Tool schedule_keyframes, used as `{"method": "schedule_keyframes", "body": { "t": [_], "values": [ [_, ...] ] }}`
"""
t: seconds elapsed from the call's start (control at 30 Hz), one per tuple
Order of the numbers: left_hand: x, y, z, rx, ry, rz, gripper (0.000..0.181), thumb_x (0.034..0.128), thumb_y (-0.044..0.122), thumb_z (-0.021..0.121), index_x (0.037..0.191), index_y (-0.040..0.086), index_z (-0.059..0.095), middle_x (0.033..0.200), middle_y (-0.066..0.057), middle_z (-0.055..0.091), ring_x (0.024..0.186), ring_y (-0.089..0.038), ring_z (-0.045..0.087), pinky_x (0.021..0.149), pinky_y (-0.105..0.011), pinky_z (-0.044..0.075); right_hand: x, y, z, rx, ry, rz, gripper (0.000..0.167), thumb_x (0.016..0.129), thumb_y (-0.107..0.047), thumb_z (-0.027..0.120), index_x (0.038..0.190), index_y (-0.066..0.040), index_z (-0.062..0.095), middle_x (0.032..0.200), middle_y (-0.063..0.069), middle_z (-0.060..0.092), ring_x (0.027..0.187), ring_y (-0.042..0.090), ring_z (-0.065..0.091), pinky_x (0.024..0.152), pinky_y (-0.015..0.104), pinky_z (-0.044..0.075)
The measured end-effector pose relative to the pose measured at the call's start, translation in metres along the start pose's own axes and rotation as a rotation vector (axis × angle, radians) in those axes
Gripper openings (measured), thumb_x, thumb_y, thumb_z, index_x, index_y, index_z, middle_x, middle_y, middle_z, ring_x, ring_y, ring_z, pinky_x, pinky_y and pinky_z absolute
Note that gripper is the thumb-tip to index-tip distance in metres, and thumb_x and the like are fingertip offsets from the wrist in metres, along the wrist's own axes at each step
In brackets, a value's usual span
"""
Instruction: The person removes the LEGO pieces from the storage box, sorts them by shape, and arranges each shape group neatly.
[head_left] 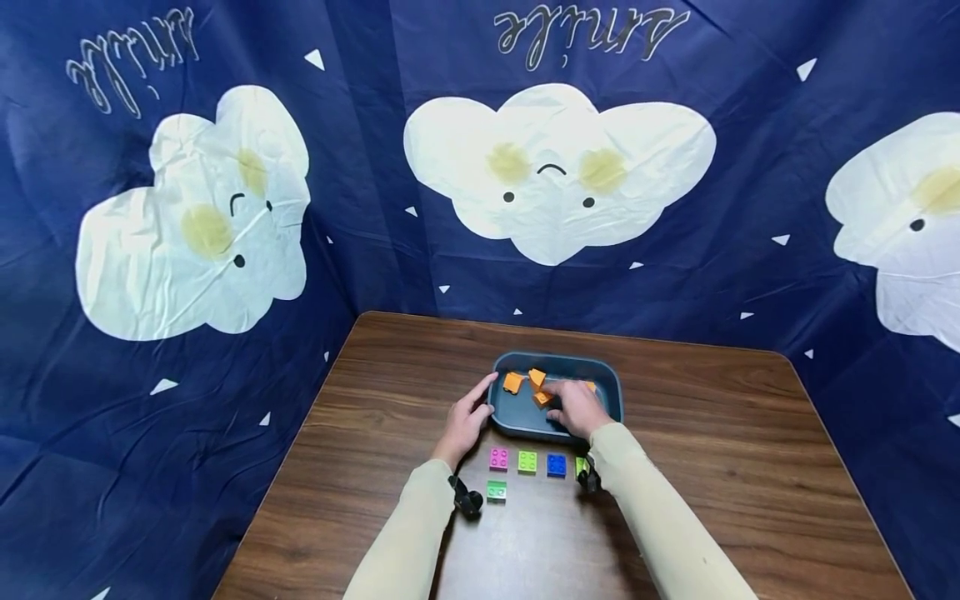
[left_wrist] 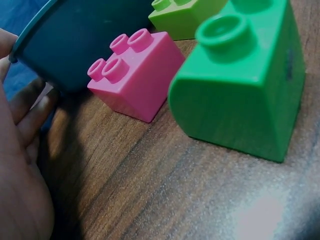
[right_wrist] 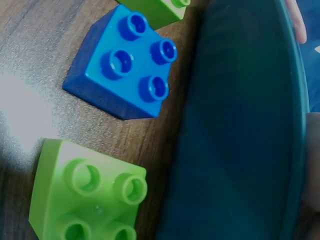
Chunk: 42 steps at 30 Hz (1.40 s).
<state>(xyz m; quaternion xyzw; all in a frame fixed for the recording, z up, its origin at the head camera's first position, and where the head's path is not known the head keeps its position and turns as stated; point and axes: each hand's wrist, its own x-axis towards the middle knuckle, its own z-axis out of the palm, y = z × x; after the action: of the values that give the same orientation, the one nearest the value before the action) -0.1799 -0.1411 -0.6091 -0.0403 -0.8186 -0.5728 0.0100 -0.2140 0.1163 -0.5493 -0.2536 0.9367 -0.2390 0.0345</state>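
My left hand (head_left: pixel 463 423) rests against the left side of a dark blue-grey tray (head_left: pixel 555 432), its index finger and thumb spread at the rim. Inside the tray, my right hand (head_left: pixel 577 408) reaches in from the right, with the index fingertip at a small cluster of orange bricks (head_left: pixel 542 400). Its thumb stands apart from the index finger, and the other fingers are partly hidden. Another orange brick (head_left: pixel 513 382) lies at the tray's left end, and one (head_left: pixel 590 387) shows partly behind the right hand.
In front of the tray, a row holds a pink brick (head_left: pixel 498 459), a lime brick (head_left: pixel 527 462), a blue brick (head_left: pixel 557 465) and another lime brick (right_wrist: pixel 95 195) beside the right wrist. A green brick (head_left: pixel 497 491) with a curved side sits nearer, on the wooden table (head_left: pixel 697 450).
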Motion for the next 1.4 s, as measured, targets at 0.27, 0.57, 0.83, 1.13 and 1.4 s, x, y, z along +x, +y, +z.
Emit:
{"method": "schedule_keyframes", "body": {
  "t": [0.27, 0.57, 0.83, 1.13, 1.4],
  "values": [
    [-0.0004, -0.0018, 0.0012, -0.009, -0.011, -0.009, 0.063, 0.0962, 0.015, 0.058, 0.153, 0.043, 0.054, 0.085, -0.006, 0.062, 0.062, -0.017, 0.053, 0.072, -0.035, 0.046, 0.002, -0.0023, 0.002, -0.006, -0.027, 0.025, 0.039, 0.086, -0.007, 0.085, 0.124, -0.007, 0.077, 0.12, 0.01, 0.076, 0.113, 0.03, 0.07, 0.098, 0.049, 0.055],
    [-0.0007, -0.0016, 0.0015, -0.008, -0.015, -0.009, 0.063, 0.0959, 0.016, 0.059, 0.152, 0.045, 0.055, 0.116, -0.005, 0.067, 0.065, -0.017, 0.054, 0.078, -0.036, 0.045, 0.0047, -0.0058, 0.0051, -0.007, -0.054, 0.069, 0.025, 0.087, -0.007, 0.084, 0.111, -0.01, 0.079, 0.104, 0.005, 0.073, 0.096, 0.022, 0.067, 0.091, 0.046, 0.057],
    [0.0002, -0.0025, 0.0026, -0.016, -0.019, -0.005, 0.062, 0.0971, 0.017, 0.058, 0.153, 0.044, 0.054, 0.128, -0.006, 0.066, 0.064, -0.015, 0.054, 0.075, -0.035, 0.047, 0.0041, -0.0057, 0.0067, -0.027, -0.059, 0.041, 0.015, 0.088, -0.006, 0.084, 0.102, -0.012, 0.08, 0.098, 0.004, 0.071, 0.096, 0.023, 0.066, 0.091, 0.046, 0.057],
    [0.0001, -0.006, 0.0024, -0.006, -0.012, -0.015, 0.063, 0.097, 0.018, 0.059, 0.151, 0.049, 0.053, 0.135, -0.001, 0.063, 0.064, -0.016, 0.054, 0.08, -0.038, 0.046, 0.0047, -0.0042, 0.0055, -0.026, -0.052, 0.024, 0.019, 0.09, -0.011, 0.083, 0.108, -0.008, 0.081, 0.1, 0.007, 0.068, 0.095, 0.024, 0.064, 0.092, 0.047, 0.057],
    [0.0012, -0.0043, 0.0006, -0.001, -0.009, -0.013, 0.062, 0.0971, 0.018, 0.058, 0.152, 0.046, 0.054, 0.136, -0.002, 0.062, 0.067, -0.018, 0.056, 0.081, -0.039, 0.046, 0.0066, -0.0072, 0.0002, -0.024, -0.061, 0.084, 0.012, 0.091, -0.013, 0.082, 0.102, -0.01, 0.082, 0.091, 0.0, 0.074, 0.083, 0.017, 0.066, 0.083, 0.043, 0.058]
  ]
}}
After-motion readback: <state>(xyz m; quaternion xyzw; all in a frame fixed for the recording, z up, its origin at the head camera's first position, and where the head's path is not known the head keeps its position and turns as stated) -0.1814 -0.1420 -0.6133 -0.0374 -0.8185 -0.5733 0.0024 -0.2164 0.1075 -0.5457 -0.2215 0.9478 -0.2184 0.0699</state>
